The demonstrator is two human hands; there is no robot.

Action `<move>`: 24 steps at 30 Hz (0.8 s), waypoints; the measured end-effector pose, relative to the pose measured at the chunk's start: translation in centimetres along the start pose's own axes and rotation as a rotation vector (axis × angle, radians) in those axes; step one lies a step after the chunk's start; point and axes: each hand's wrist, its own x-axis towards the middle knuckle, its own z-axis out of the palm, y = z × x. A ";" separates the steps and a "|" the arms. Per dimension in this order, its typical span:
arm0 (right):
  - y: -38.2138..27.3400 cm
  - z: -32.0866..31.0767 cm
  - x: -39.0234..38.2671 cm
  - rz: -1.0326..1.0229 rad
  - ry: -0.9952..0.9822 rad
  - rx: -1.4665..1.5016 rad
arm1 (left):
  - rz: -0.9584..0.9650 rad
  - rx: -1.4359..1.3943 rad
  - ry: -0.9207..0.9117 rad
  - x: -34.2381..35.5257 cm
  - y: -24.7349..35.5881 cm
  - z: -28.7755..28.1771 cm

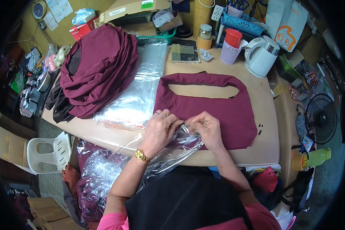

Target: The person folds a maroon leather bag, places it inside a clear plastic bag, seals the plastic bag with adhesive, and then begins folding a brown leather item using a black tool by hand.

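Observation:
A maroon cloth shoulder bag [226, 115] lies flat on the table, its strap loop pointing away from me. Over its near left part, my left hand [161, 128] and my right hand [205, 128] both pinch a clear plastic bag [184, 138]. The plastic is bunched between my fingers and trails down over the table edge toward my lap. Left of the cloth bag is a flat stack of clear plastic bags [142, 84]. Beyond that rises a big heap of maroon cloth bags [103, 73].
At the back stand a white electric kettle [257, 57], a lilac cup [230, 53], a glass jar [205, 32] and a dark notebook [185, 51]. Below the table's left edge lie plastic-wrapped maroon bags [99, 180], near a white plastic chair [48, 153]. A black fan [321, 118] stands right.

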 end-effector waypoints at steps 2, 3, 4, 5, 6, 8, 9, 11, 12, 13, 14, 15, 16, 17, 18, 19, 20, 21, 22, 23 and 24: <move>-0.1 -0.4 -0.2 0.167 0.092 0.193 | 0.165 0.107 0.153 0.1 0.0 0.2; 0.5 -0.8 0.0 0.164 0.095 0.191 | 0.171 0.061 0.206 0.2 0.3 0.4; 1.3 -1.2 0.1 0.154 0.077 0.085 | 0.176 0.014 0.259 0.3 0.6 0.6; 1.7 -1.3 0.2 0.143 0.059 -0.021 | 0.179 0.012 0.259 0.2 1.2 0.6; 1.4 -0.9 0.2 0.099 0.089 -0.193 | -0.043 -0.259 0.060 -0.2 1.8 0.4; 1.3 -1.8 0.9 -0.005 0.228 -0.230 | -0.374 -0.608 -0.407 0.0 2.7 -0.9; 1.1 -2.5 1.4 -0.110 0.354 -0.263 | -0.376 -0.605 -0.401 -0.2 2.5 -1.5; 0.1 -5.7 2.2 -0.109 0.424 -0.239 | -0.309 -0.794 -0.879 -1.0 1.9 -2.6; -1.0 -6.8 2.0 -0.099 0.467 -0.265 | -0.315 -0.937 -1.011 -1.2 1.5 -3.2; -2.0 -7.8 1.9 -0.088 0.509 -0.290 | -0.236 -0.949 -1.046 -1.8 0.5 -3.2; -1.5 -9.4 1.9 -0.145 0.524 -0.291 | -0.300 -0.987 -1.076 -2.3 -0.1 -3.7; -1.0 -10.8 1.8 -0.202 0.549 -0.296 | -0.358 -1.025 -1.115 -2.4 -0.6 -4.1; -1.2 -11.1 2.0 -0.219 0.640 -0.281 | -0.336 -1.067 -1.163 -2.8 -1.3 -4.8; -1.9 -11.7 2.0 -0.210 0.721 -0.163 | -0.314 -1.109 -1.209 -3.2 -2.2 -5.3; -2.2 -13.5 1.6 -0.187 0.725 -0.013 | 0.135 -0.969 -1.047 -3.4 -3.8 -5.5; -2.3 -15.8 0.9 -0.164 0.743 0.136 | 0.141 -0.972 -1.053 -3.7 -4.3 -5.9; -2.4 -16.7 -0.1 -0.169 0.752 0.129 | -0.034 -1.222 -0.719 -4.1 -4.8 -6.2; -2.4 -17.2 -1.3 -0.198 0.388 -0.199 | -0.218 -1.428 -0.356 -4.4 -5.0 -6.6; -2.8 -16.5 -1.6 -0.220 0.005 -0.512 | -0.321 -1.487 -0.133 -4.7 -6.0 -6.4; -3.6 -15.7 -1.6 -0.222 -0.005 -0.507 | -0.421 -1.534 0.096 -4.7 -7.0 -6.1; -5.7 -13.3 -1.5 -0.040 -0.363 -0.546 | -0.436 -1.920 0.030 -4.0 -7.1 -6.4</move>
